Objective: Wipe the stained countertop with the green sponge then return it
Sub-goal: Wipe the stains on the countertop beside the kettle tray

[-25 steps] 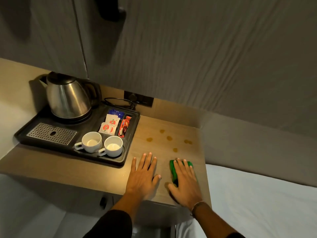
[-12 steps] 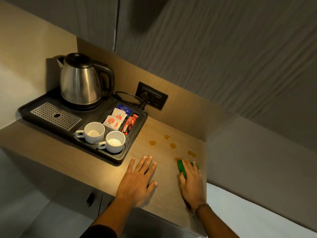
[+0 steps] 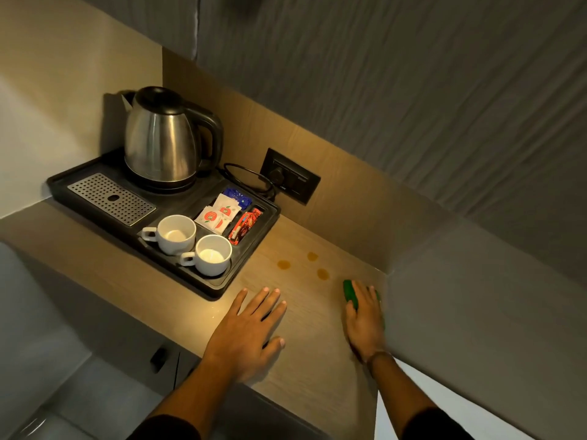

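The wooden countertop (image 3: 311, 319) carries three brown round stains (image 3: 322, 274) between the tray and the back corner. My right hand (image 3: 363, 319) lies palm down over the green sponge (image 3: 350, 292), pressing it onto the counter close to the right wall; only the sponge's far end shows past my fingers. The nearest stain sits just left of the sponge's tip. My left hand (image 3: 247, 328) rests flat on the counter with fingers spread, holding nothing, near the tray's front right corner.
A black tray (image 3: 219, 289) at the left holds a steel kettle (image 3: 162, 141), two white cups (image 3: 178, 233), tea sachets (image 3: 220, 214) and a drip grate. A wall socket (image 3: 290, 179) with a cable sits behind. A grey wall bounds the counter's right side.
My right hand has slid the sponge forward and right, over where two stains lay. The left hand has stayed flat in place. The camera has moved closer and tilted.
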Motion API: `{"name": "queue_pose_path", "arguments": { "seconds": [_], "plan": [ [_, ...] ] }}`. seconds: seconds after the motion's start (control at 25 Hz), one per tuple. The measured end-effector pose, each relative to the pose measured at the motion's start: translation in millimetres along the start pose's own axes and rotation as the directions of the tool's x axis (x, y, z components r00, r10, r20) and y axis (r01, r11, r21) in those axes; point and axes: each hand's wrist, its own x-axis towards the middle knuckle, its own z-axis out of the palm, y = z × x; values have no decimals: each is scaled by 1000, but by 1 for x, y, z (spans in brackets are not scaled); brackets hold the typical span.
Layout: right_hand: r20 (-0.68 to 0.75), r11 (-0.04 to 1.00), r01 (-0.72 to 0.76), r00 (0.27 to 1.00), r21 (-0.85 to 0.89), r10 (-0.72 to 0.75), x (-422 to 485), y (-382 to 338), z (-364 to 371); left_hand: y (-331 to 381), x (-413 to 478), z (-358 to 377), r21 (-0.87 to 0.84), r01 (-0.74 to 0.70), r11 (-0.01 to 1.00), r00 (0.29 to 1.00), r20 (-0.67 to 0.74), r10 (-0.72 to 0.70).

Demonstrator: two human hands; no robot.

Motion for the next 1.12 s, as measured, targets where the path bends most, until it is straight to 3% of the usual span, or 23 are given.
{"name": "queue_pose_path", "arguments": {
  "seconds": [0.08,0.2,0.28,0.4,0.44,0.6,0.72,0.84,0.92,1.0,1.12],
  "plan": [
    [30,999,54,998,-8,-54,5,-11,13,0,0,0,-2,5,1000,1000,-2,-5],
    [101,959,283,954,-8,-281,-42,29,11,1,-1,0,-11,9,1000,1000,-10,-9],
    [70,967,253,965,-8,-252,-34,48,3,2,-1,-1,-15,13,1000,1000,-18,-13],
    [-5,1000,17,1000,-21,-18,27,9,7,3,-1,-3,-20,14,1000,1000,-11,-15],
    [11,999,23,1000,-27,-22,37,-8,13,3,-1,-3,-14,17,1000,1000,-8,-17],
    [171,938,346,924,14,-343,-9,7,26,2,0,-1,-23,16,1000,1000,-7,-16],
    [116,953,304,947,-7,-301,-3,31,14,0,0,2,-23,14,1000,1000,-23,-14],
    [21,997,75,997,-36,-74,51,-16,22,1,1,3,-21,14,1000,1000,-28,-14],
    [71,986,167,984,-25,-165,46,-38,38,0,1,3,-23,11,1000,999,-32,-11],
    [158,934,357,922,17,-355,12,-19,42,0,1,4,-16,10,1000,999,-38,-10],
    [157,925,380,913,6,-376,-1,19,23,0,0,2,-24,11,1000,999,-37,-12]
  ]
}}
